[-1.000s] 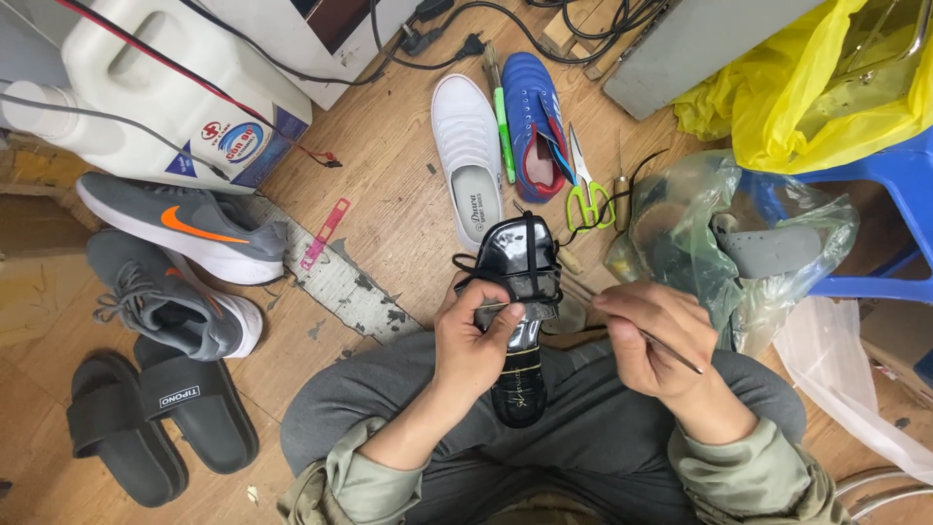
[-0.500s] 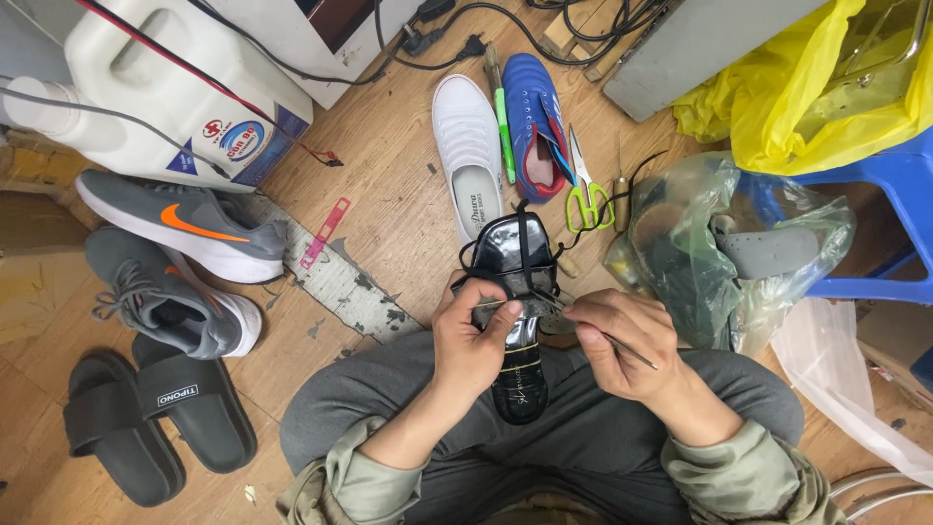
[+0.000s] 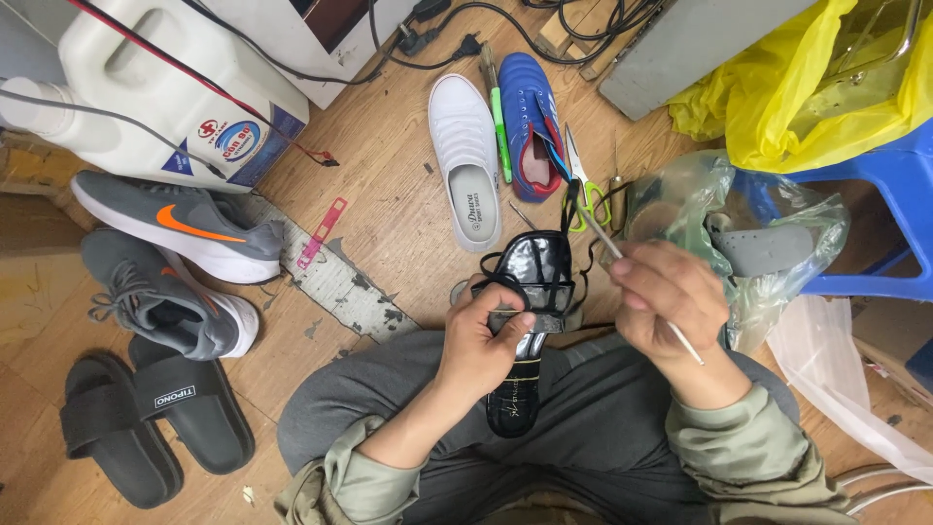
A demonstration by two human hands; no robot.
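On the wooden floor (image 3: 389, 209) the person sits with grey-trousered legs drawn in, and across the lap lies a black sandal (image 3: 525, 331), its long axis running straight away from the body, heel end nearest the waist and strapped toe end pointing toward the white shoe (image 3: 466, 160) and blue shoe (image 3: 530, 122) farther out on the floor. Of the two hands, the left hand (image 3: 481, 340) is the nearer, closed around the sandal's middle with the thumb pressed on top of a strap. The right hand (image 3: 671, 297) sits just beside the sandal's right edge, apart from it, fingers pinched shut on a thin rod-like tool (image 3: 607, 243) slanting up toward the scissors (image 3: 583, 190). The tool's tip is too fine to make out, and the sandal's underside is hidden.
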